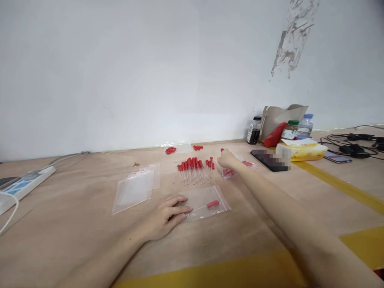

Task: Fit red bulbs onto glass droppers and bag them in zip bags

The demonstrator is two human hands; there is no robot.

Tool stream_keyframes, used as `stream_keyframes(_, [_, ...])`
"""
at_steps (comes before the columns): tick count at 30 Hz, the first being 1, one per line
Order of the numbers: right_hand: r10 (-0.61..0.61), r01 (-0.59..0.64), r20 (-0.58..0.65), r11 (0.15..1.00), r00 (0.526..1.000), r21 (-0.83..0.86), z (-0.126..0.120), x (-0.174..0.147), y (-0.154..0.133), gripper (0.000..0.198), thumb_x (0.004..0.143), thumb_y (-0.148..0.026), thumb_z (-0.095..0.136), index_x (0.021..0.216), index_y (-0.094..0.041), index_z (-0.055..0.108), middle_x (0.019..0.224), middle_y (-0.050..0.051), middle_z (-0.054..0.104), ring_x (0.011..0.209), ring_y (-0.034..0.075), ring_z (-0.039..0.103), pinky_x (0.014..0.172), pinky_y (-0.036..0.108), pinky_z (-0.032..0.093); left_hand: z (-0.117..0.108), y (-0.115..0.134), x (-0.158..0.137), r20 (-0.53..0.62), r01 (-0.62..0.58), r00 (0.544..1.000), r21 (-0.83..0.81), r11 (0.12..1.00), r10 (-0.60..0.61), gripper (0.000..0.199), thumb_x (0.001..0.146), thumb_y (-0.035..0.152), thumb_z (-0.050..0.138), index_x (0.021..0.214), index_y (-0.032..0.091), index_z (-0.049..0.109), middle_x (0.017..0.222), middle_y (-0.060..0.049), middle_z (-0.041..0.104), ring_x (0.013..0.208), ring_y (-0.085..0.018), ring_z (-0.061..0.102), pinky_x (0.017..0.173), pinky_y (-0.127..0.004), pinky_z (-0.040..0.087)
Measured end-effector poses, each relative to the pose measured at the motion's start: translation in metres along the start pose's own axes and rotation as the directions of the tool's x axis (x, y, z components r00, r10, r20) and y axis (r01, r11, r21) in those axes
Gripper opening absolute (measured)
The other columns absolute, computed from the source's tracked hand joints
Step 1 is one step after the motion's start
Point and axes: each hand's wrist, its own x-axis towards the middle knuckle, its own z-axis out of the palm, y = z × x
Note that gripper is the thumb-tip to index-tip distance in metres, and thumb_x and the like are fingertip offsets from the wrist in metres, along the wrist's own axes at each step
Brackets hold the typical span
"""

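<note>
My left hand (171, 214) lies with its fingers spread, the tips on the left side of a clear zip bag (201, 195). Inside that bag is one dropper (213, 203) with a red rubber bulb. Beyond the bag, a row of glass droppers (195, 168) with red bulbs lies side by side. My right hand (227, 160) reaches to the right of this row with its fingers closed. A red dropper bulb (222, 150) pokes out at its fingertips; any glass tube is hidden. Just under that hand sits a bag of red bulbs (228, 173).
Flat clear bags (135, 190) are stacked at left. Loose red bulbs (171, 150) lie by the wall. A dark phone (267, 161), yellow tissue pack (312, 151), bottles (253, 132) and black cables (354, 150) stand at right; a power strip (28, 188) is far left.
</note>
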Motion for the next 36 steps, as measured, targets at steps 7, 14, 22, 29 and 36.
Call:
stream_keyframes(7, [0.123, -0.060, -0.044, 0.731, 0.991, 0.679, 0.001, -0.077, 0.038, 0.052, 0.068, -0.018, 0.047, 0.114, -0.020, 0.024, 0.054, -0.008, 0.046, 0.041, 0.011, 0.047, 0.038, 0.021, 0.038, -0.002, 0.002, 0.001, 0.020, 0.027, 0.999, -0.016, 1.000, -0.027, 0.030, 0.089, 0.032, 0.040, 0.115, 0.033, 0.055, 0.128, -0.001, 0.045, 0.121, -0.022, 0.037, 0.100, -0.041, 0.033])
stream_keyframes(14, [0.258, -0.164, 0.067, 0.374, 0.964, 0.913, 0.022, -0.106, 0.033, 0.043, 0.062, -0.015, 0.061, 0.088, -0.026, 0.029, 0.061, -0.007, 0.050, 0.051, 0.011, 0.056, 0.049, 0.025, 0.050, -0.001, 0.002, 0.001, 0.002, 0.026, 1.000, -0.027, 0.999, -0.026, 0.031, 0.089, 0.031, 0.042, 0.118, 0.032, 0.052, 0.128, -0.001, 0.045, 0.120, -0.022, 0.038, 0.099, -0.041, 0.033])
stream_keyframes(22, [-0.061, -0.231, 0.324, 0.578, 0.944, 0.783, 0.007, -0.111, 0.039, 0.029, 0.060, -0.029, 0.072, 0.076, -0.019, 0.050, 0.060, -0.003, 0.054, 0.050, 0.008, 0.051, 0.048, 0.023, 0.044, -0.003, 0.007, 0.001, -0.037, 0.044, 0.998, -0.020, 0.999, -0.044, 0.040, 0.088, 0.034, 0.043, 0.127, 0.028, 0.041, 0.129, -0.004, 0.046, 0.118, -0.021, 0.041, 0.099, -0.040, 0.035])
stream_keyframes(29, [-0.342, 0.043, 0.312, 0.733, 0.886, 0.679, 0.005, -0.110, 0.039, 0.028, 0.059, -0.031, 0.071, 0.080, -0.016, 0.063, 0.063, -0.002, 0.058, 0.056, 0.009, 0.049, 0.053, 0.022, 0.039, -0.004, 0.007, 0.002, -0.025, 0.049, 0.998, -0.015, 0.999, -0.050, 0.039, 0.087, 0.033, 0.044, 0.126, 0.027, 0.041, 0.127, -0.003, 0.048, 0.118, -0.021, 0.041, 0.099, -0.039, 0.035])
stream_keyframes(36, [-0.380, 0.013, 0.395, 0.735, 0.836, 0.678, 0.010, -0.122, 0.023, 0.027, 0.061, -0.031, 0.070, 0.082, -0.015, 0.063, 0.057, -0.003, 0.055, 0.050, 0.008, 0.045, 0.049, 0.021, 0.036, -0.003, 0.006, 0.002, -0.008, 0.034, 0.999, -0.017, 0.999, -0.034, 0.038, 0.088, 0.032, 0.044, 0.126, 0.027, 0.043, 0.129, -0.003, 0.045, 0.119, -0.020, 0.039, 0.100, -0.039, 0.034])
